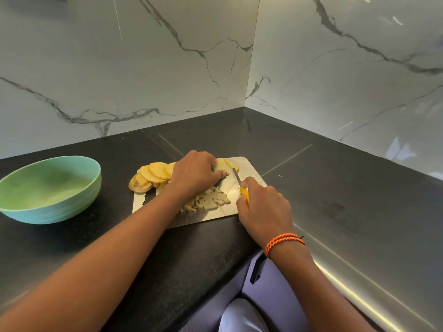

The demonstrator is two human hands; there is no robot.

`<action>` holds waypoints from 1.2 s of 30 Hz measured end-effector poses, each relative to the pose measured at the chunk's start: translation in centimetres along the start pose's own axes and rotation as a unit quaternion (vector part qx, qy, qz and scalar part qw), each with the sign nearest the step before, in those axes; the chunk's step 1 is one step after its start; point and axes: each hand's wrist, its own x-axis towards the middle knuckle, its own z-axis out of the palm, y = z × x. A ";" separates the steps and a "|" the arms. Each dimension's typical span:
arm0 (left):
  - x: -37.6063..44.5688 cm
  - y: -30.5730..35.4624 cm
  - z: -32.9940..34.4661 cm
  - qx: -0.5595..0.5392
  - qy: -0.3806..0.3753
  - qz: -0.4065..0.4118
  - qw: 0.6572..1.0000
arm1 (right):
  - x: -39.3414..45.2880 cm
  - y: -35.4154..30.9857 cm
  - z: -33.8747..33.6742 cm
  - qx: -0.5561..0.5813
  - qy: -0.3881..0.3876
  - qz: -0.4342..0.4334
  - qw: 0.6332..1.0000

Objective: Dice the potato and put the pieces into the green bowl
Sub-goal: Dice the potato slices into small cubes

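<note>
A steel cutting board point(250, 170) lies on the black counter. Round potato slices point(151, 174) are fanned along its far left edge, and small diced pieces point(203, 201) lie in the middle. My left hand point(194, 172) grips a stack of slices point(224, 167) at the board's far side, fingers curled over it. My right hand point(263, 207) grips a yellow-handled knife point(236, 178); its blade lies right beside the held stack. The green bowl point(48, 189) stands to the left of the board with nothing visible in it.
The black counter point(335, 188) meets marble walls in a corner behind the board. Its front edge runs along the bottom right, above my purple trousers. An orange cord bracelet point(284, 240) circles my right wrist.
</note>
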 end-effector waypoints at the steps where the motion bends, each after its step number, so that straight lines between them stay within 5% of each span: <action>1: -0.1 -0.1 -0.1 -0.001 0.000 0.004 1.000 | 0.0 0.1 0.0 0.005 0.001 0.001 1.000; 8: 0.1 -0.8 -0.1 -0.015 0.001 0.020 1.000 | 2.3 -0.6 0.6 0.054 0.050 0.013 0.997; 36: 0.6 -1.3 0.5 -0.034 0.012 0.002 0.999 | 4.8 -2.5 1.7 0.006 0.006 -0.015 1.000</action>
